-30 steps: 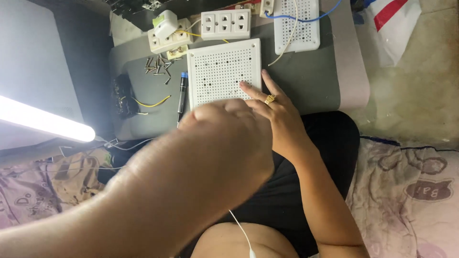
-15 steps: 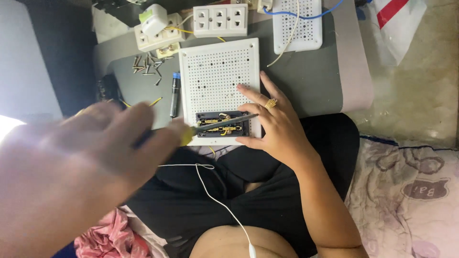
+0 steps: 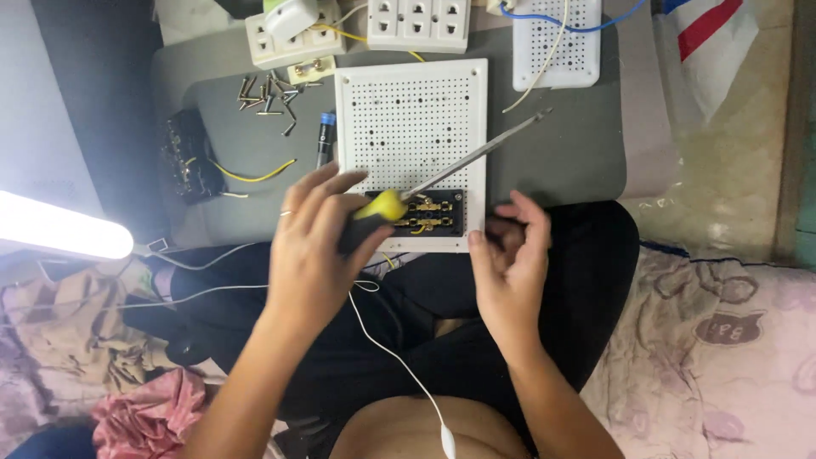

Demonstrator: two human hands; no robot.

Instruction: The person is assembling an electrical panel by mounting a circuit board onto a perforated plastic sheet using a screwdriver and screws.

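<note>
Screwdriver held over socket module on perforated board.

The left hand [image 3: 310, 246] is closed around the black-and-yellow handle of the screwdriver [image 3: 425, 183], whose shaft slants up and right above the board [image 3: 412, 110]. The right hand [image 3: 508, 259] is loosely curled just beside the board's lower right corner; whether it holds anything cannot be told. The black socket module [image 3: 425, 212] sits at the board's near edge, brass terminals exposed. For sound work, judgement says: bring the tip square into a terminal screw and steady the board with the free hand. Farther off lie loose screws [image 3: 268, 93], white sockets [image 3: 416, 24] and a second board [image 3: 557, 42].
</note>
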